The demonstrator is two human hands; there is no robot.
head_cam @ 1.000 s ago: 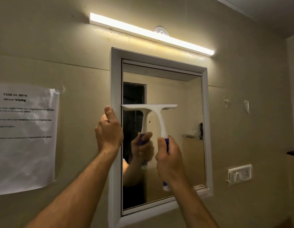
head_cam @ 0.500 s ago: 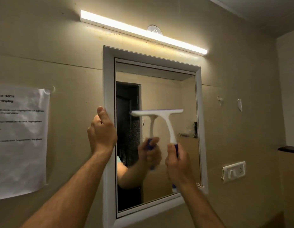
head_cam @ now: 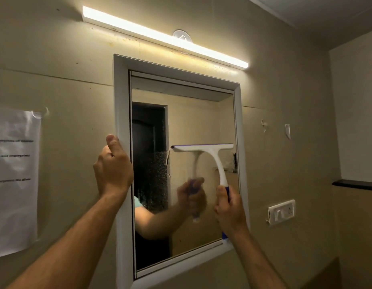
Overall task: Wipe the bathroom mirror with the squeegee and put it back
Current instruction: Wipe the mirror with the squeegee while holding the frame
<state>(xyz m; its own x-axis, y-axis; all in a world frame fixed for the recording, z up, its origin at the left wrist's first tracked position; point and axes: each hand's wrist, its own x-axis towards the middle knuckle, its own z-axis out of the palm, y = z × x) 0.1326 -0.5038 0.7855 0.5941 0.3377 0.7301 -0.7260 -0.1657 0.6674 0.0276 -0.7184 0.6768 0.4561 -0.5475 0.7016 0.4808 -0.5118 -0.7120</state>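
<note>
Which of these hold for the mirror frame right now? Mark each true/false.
1. The right hand grips the squeegee by its handle. True.
2. The left hand lies flat on the glass. False: it grips the mirror frame's left edge.
3. The squeegee blade sits near the glass's right side. True.
4. The light bar above is off. False: it is lit.
5. A paper sheet hangs left of the mirror. True.

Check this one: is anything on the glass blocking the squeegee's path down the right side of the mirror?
Nothing visible does. The squeegee, held in the right hand, has bare glass below its blade down to the mirror frame's bottom edge. The left hand grips the frame's left side, clear of it.
</note>
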